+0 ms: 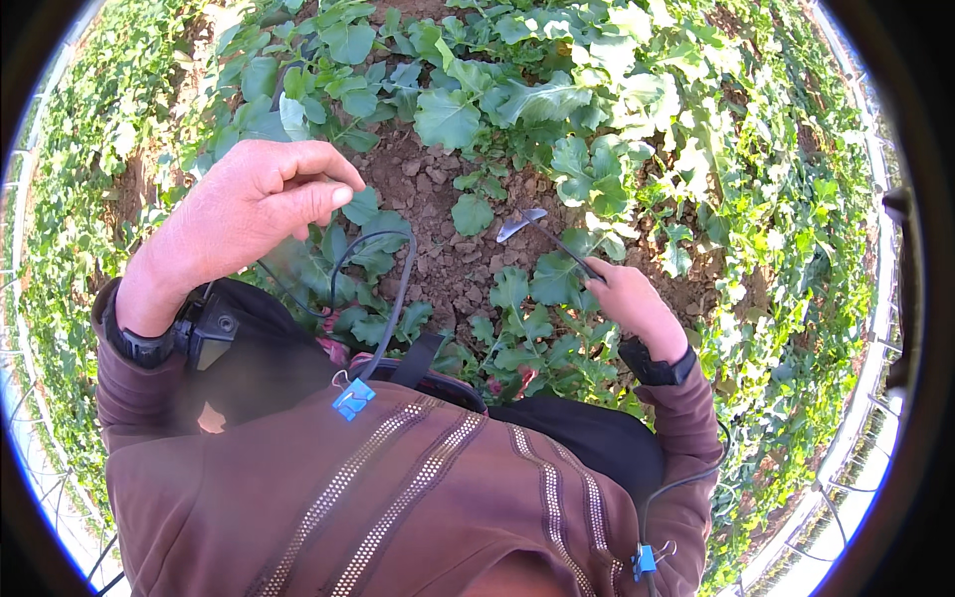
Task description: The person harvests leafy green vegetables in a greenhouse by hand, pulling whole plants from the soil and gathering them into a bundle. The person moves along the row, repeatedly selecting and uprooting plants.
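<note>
My right hand (634, 298) is wrapped around the dark, thin handle of a small hand hoe (561, 248). Its pale metal blade (520, 224) lies on or just over the cloddy brown soil (448, 254), beside a young leafy plant (473, 213). Over the leaves to the left is my left hand (287, 186), fingers curled in and thumb against the forefinger. Nothing shows in its grip, though the palm side is hidden. Broad-leaved green plants (533, 313) grow between my knees and the blade.
Taller leafy crop plants (448, 116) stand ahead, with more rows on both sides. A black cable (403, 291) loops up from a blue binder clip (354, 399) on my top. Dark devices are strapped at my left wrist (149, 347) and right wrist (656, 362).
</note>
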Motion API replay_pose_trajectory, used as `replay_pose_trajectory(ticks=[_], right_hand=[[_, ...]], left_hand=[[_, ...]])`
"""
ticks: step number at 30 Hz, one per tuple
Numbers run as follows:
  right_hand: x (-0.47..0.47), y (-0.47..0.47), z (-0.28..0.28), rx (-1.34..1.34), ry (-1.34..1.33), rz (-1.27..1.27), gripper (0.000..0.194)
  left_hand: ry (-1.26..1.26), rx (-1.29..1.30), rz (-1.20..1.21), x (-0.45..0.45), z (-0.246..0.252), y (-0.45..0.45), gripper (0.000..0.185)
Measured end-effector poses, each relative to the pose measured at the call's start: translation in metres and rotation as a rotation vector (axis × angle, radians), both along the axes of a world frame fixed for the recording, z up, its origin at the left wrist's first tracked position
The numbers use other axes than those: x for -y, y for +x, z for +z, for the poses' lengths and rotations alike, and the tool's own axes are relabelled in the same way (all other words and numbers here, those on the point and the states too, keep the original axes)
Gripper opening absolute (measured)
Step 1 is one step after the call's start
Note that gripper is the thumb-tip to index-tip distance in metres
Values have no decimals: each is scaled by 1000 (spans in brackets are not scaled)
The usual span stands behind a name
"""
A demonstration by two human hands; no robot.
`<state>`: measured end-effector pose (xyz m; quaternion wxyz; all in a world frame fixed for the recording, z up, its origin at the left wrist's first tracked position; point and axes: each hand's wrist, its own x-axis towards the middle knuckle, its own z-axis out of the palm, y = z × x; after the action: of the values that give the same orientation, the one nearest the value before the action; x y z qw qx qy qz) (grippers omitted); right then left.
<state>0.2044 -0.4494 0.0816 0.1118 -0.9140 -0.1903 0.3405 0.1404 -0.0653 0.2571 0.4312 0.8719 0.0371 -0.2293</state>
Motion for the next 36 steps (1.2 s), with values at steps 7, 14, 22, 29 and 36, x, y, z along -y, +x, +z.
replay_pose_trajectory(ticks=[7, 14, 22, 29, 36], right_hand=[[-5, -32, -52, 11, 24, 76, 43], [42, -26, -79, -16, 87, 107, 38], [103, -32, -66, -61, -235, -44, 41], [60, -37, -93, -6, -57, -110, 47], [125, -35, -70, 70, -339, -91, 48]], left_hand=[[9, 33, -24, -2, -1, -6, 21], [60, 36, -40, -2, 2, -10, 19], [94, 9, -33, -4, -1, -8, 21], [62, -61, -53, 7, -4, 0, 21], [87, -36, -50, 6, -5, -1, 21]])
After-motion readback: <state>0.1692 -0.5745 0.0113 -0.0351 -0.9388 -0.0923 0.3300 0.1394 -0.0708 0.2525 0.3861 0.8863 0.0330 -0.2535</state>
